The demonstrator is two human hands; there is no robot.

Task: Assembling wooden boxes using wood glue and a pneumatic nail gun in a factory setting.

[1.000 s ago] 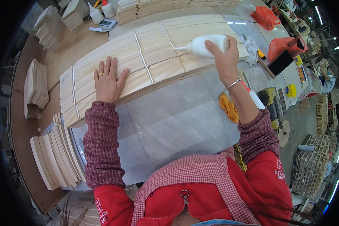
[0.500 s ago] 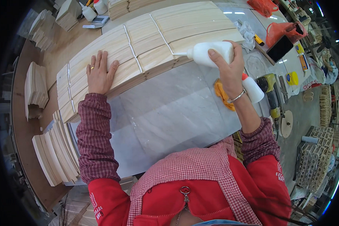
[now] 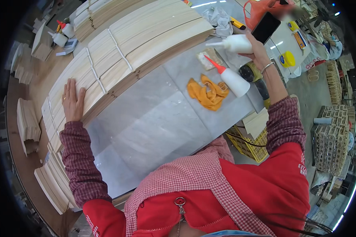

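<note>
Long wooden boards [image 3: 146, 33] lie side by side in a stack, with white lines of glue [image 3: 120, 49] running across their tops. My left hand [image 3: 72, 100] rests flat on the left part of the stack, fingers stretched out. Off the right end of the boards, my right hand [image 3: 259, 49] grips a white squeeze bottle [image 3: 236, 43], held sideways with its nozzle pointing left. Below it is a second white bottle [image 3: 235, 82] with a red nozzle, lying tilted on the worktop. An orange cloth [image 3: 208, 92] lies crumpled beside that bottle.
A phone [image 3: 266, 27], a red plastic bag [image 3: 259, 12] and a yellow tub [image 3: 287, 59] are at the right. A dark power tool [image 3: 249, 73] lies under my right forearm. More bottles [image 3: 60, 38] stand far left. Cut wood pieces [image 3: 55, 185] are stacked near left.
My right hand has carried the squeeze bottle off the boards to the right. My left hand stays flat on the boards. The view has shifted, showing more of the worktop's right side.
</note>
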